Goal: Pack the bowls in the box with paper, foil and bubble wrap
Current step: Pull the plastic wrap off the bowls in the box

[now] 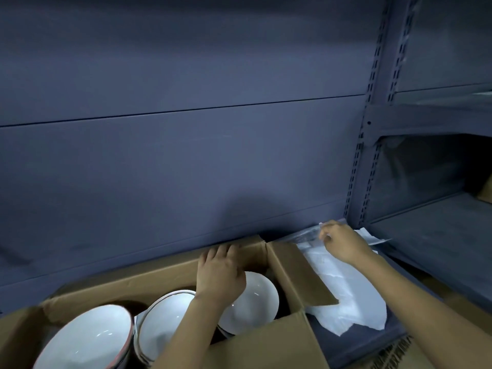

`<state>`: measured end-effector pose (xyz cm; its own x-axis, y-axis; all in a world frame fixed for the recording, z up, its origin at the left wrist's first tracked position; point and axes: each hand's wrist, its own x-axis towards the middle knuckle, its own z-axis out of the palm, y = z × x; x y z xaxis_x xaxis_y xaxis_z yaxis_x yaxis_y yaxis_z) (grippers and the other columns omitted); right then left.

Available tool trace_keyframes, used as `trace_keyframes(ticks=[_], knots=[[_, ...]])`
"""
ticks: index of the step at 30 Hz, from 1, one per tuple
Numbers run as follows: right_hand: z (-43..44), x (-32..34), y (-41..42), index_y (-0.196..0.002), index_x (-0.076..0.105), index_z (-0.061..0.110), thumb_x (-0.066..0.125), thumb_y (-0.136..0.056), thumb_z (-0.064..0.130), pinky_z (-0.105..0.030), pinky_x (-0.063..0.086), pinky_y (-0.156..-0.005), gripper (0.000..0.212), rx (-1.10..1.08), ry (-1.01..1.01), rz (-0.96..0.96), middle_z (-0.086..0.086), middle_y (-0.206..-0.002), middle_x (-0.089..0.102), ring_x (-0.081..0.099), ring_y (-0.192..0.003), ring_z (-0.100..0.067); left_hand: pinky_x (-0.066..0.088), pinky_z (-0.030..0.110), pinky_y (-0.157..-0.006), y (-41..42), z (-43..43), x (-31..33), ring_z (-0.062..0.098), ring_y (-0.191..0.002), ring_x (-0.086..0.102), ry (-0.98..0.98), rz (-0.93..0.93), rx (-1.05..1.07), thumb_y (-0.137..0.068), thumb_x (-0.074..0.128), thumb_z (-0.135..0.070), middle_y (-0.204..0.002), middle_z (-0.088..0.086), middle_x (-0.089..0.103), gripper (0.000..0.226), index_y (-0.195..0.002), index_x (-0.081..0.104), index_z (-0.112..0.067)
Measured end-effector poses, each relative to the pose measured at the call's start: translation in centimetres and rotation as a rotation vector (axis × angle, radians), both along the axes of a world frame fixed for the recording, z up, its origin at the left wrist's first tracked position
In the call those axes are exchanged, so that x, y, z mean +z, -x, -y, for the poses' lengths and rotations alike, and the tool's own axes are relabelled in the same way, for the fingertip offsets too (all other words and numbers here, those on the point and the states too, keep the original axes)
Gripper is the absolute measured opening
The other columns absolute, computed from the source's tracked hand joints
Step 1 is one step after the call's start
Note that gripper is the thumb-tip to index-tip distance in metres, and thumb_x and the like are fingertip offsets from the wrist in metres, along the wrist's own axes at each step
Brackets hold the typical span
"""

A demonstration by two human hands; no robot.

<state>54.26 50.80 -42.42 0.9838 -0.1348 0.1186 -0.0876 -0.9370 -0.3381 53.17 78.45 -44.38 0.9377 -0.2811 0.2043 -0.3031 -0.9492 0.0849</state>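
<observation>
The right hand [343, 242] is pinching the far corner of a clear wrap sheet [303, 234], which is lying over the white paper [346, 291] just right of the box [266, 347] — outside it, its long axis running away from the person. The left hand [219, 272] is resting, fingers loosely straight, over the rightmost of three bowls [255, 304] inside. The bowls are lying leftward of the pinch, across the raised side flap — likely the right hand's carry.
</observation>
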Motion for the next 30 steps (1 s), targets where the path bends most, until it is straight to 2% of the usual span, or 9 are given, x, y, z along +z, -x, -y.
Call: trace_keyframes(ticks=[2, 6, 9, 12, 16, 19, 21, 25, 30], knots=[[-0.2, -0.5, -2.1, -0.099, 0.071, 0.012, 0.043, -0.091, 0.005, -0.036, 0.038, -0.105, 0.031, 0.033, 0.075, -0.059, -0.002, -0.147, 0.042, 0.041, -0.130, -0.026, 0.031, 0.038, -0.107, 0.0, 0.1, -0.3, 0.024, -0.121, 0.049, 0.020, -0.006, 0.028, -0.072, 0.035, -0.034, -0.130, -0.002, 0.054, 0.062, -0.131, 0.048, -0.020], [-1.9, -2.0, -5.9, -0.112, 0.066, 0.021, 0.043, -0.094, 0.014, -0.040, 0.025, -0.113, 0.030, 0.100, 0.218, -0.172, 0.008, -0.156, 0.021, 0.016, -0.143, -0.023, 0.054, 0.039, -0.076, -0.5, -0.1, -1.1, 0.025, -0.077, 0.067, 0.088, 0.107, 0.025, -0.054, 0.048, -0.032, -0.086, -0.001, 0.070, 0.047, -0.093, 0.070, -0.017], [-2.9, -3.4, -7.4, -0.130, 0.055, 0.022, 0.041, -0.097, 0.020, -0.042, 0.020, -0.114, 0.036, 0.170, 0.336, -0.249, 0.010, -0.158, 0.016, 0.009, -0.145, -0.021, 0.055, 0.037, -0.072, -0.7, -0.2, -1.1, 0.022, -0.074, 0.067, 0.094, 0.145, 0.008, -0.053, 0.049, -0.033, -0.083, -0.005, 0.069, 0.045, -0.091, 0.070, -0.020], [-3.1, -4.6, -7.9, -0.129, 0.054, 0.022, 0.034, -0.097, 0.016, -0.039, 0.023, -0.111, 0.038, 0.202, 0.372, -0.280, 0.005, -0.154, 0.029, 0.017, -0.143, -0.022, 0.056, 0.037, -0.074, -0.9, -0.2, -1.6, 0.021, -0.076, 0.067, 0.075, 0.178, 0.009, -0.056, 0.041, -0.035, -0.084, -0.005, 0.070, 0.046, -0.090, 0.069, -0.022], [-2.9, -4.3, -7.9, -0.122, 0.058, 0.020, 0.041, -0.092, 0.011, -0.035, 0.035, -0.098, 0.036, 0.199, 0.450, -0.191, -0.001, -0.130, 0.053, 0.040, -0.127, -0.022, 0.055, 0.037, -0.075, -1.1, -0.1, -1.7, 0.021, -0.076, 0.067, 0.081, 0.176, -0.003, -0.050, 0.056, -0.033, -0.085, -0.005, 0.070, 0.043, -0.089, 0.069, -0.022], [-2.7, -1.4, -7.8, -0.121, 0.059, 0.019, 0.044, -0.090, 0.014, -0.034, 0.039, -0.096, 0.035, 0.180, 0.418, -0.017, -0.003, -0.128, 0.055, 0.049, -0.118, -0.024, 0.055, 0.038, -0.076, -1.2, -0.2, -1.9, 0.021, -0.078, 0.068, 0.099, 0.191, 0.009, -0.051, 0.056, -0.032, -0.087, -0.005, 0.070, 0.045, -0.092, 0.069, -0.022], [-2.4, 1.3, -7.4, -0.116, 0.063, 0.017, 0.047, -0.089, 0.011, -0.034, 0.042, -0.096, 0.032, 0.146, 0.236, 0.119, -0.004, -0.124, 0.057, 0.053, -0.115, -0.025, 0.051, 0.041, -0.087, -1.1, -0.2, -1.8, 0.024, -0.090, 0.067, 0.128, 0.191, -0.005, -0.057, 0.052, -0.032, -0.098, -0.003, 0.069, 0.048, -0.102, 0.067, -0.020], [-2.7, 6.6, -5.4, -0.101, 0.064, 0.012, 0.057, -0.085, 0.007, -0.030, 0.043, -0.084, 0.019, 0.213, 0.027, 0.309, 0.000, -0.106, 0.057, 0.057, -0.101, -0.023, 0.016, 0.034, -0.116, -0.5, -0.2, -1.1, 0.020, -0.133, 0.035, 0.094, 0.007, 0.017, -0.077, 0.032, -0.041, -0.141, -0.007, 0.043, 0.063, -0.138, 0.038, -0.026], [-6.6, 9.8, -1.3, -0.099, 0.060, 0.015, 0.062, -0.085, 0.013, -0.029, 0.043, -0.080, 0.014, 0.419, -0.009, 0.359, 0.009, -0.099, 0.047, 0.052, -0.094, -0.014, 0.014, 0.035, -0.117, -0.3, -1.3, 0.6, 0.019, -0.135, 0.034, 0.250, -0.173, -0.034, -0.084, 0.035, -0.053, -0.145, -0.002, 0.042, 0.065, -0.142, 0.036, -0.025]])
